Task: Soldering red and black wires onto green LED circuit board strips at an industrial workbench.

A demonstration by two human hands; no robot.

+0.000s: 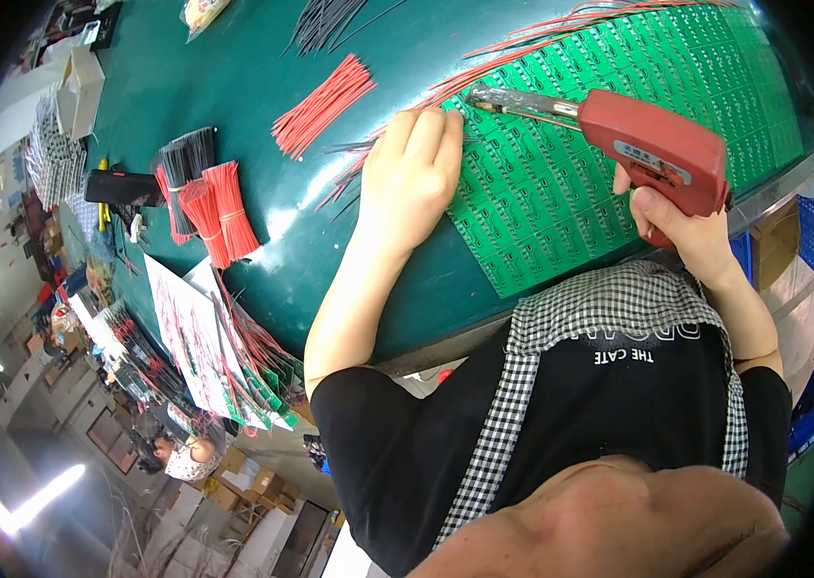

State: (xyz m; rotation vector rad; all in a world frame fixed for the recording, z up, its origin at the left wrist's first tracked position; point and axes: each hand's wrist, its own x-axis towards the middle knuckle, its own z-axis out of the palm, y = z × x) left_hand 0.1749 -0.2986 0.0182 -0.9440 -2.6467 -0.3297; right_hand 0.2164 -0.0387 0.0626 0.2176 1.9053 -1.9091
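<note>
My right hand (665, 217) is closed round the grip of a red soldering gun (652, 144). The gun's metal tip (484, 96) points left, just beyond the fingers of my left hand (413, 164). Those fingers are curled together over thin red and black wires (344, 178) at the far left corner of a sheet of green circuit boards (561, 193); the fingertips are hidden. More red wires (522, 46) lie along the sheet's far edge.
A loose pile of red wires (325, 104) and black wires (325, 24) lies farther off on the green table (282, 279). Tied red and black bundles (219, 212) stand left, beside wired boards (253, 366) on white sheets. The table's metal edge (777, 193) runs close to me.
</note>
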